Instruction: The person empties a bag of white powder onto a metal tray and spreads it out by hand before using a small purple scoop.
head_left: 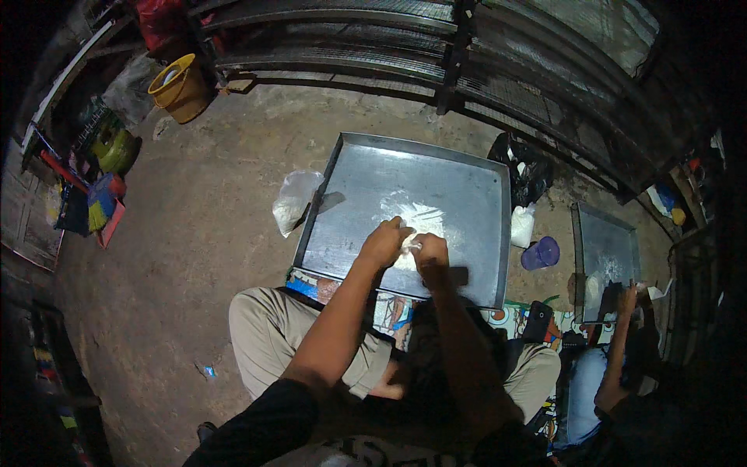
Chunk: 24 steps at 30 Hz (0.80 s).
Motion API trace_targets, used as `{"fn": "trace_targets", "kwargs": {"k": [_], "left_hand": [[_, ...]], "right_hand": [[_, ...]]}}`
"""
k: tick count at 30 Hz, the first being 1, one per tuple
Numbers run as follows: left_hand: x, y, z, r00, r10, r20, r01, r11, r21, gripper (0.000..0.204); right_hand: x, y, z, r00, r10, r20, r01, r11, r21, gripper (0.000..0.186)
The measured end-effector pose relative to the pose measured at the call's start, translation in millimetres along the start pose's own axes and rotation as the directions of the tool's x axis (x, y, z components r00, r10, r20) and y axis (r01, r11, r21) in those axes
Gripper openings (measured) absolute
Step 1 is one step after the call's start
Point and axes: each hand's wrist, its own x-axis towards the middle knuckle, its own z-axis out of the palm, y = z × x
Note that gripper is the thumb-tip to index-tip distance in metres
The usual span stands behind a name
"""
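Note:
A wide grey metal tray (459, 175) with a low rim lies on the floor in front of my crossed legs. White powder (424, 219) is spread in a patch over its middle. Above this patch, my left hand (384, 243) and my right hand (430, 251) are close together with fingers closed. Between them they pinch a small white bundle (408, 247); whether it is plastic or dough I cannot tell. My fingers partly hide it.
Beside the tray stand a clear bag of white powder (294, 204), another white bag (523, 226) and a purple cup (540, 254). A phone (538, 321) lies near my right knee. At right, a co-worker's hand (629, 297) is over a second tray (607, 229). Racks (342, 58) line the back.

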Motion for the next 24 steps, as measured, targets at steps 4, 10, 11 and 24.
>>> {"fn": "trace_targets", "kwargs": {"k": [4, 10, 11, 24], "left_hand": [[-5, -3, 5, 0.989, -0.018, -0.144, 0.015, 1.000, -0.022, 0.021], [-2, 3, -3, 0.950, -0.038, -0.309, -0.010, 0.988, -0.155, 0.011], [-1, 10, -9, 0.947, -0.029, -0.320, -0.031, 0.983, -0.180, 0.012], [6, -4, -5, 0.993, -0.051, -0.111, -0.041, 0.714, -0.699, 0.043]], "right_hand": [[12, -20, -7, 0.994, 0.042, -0.104, -0.041, 0.999, 0.011, 0.018], [26, -22, -2, 0.944, 0.323, 0.066, -0.329, 0.934, 0.137, 0.039], [26, -22, -3, 0.909, 0.409, 0.077, -0.416, 0.887, 0.201, 0.042], [36, 11, -19, 0.788, 0.602, 0.132, -0.587, 0.669, 0.457, 0.035]]}}
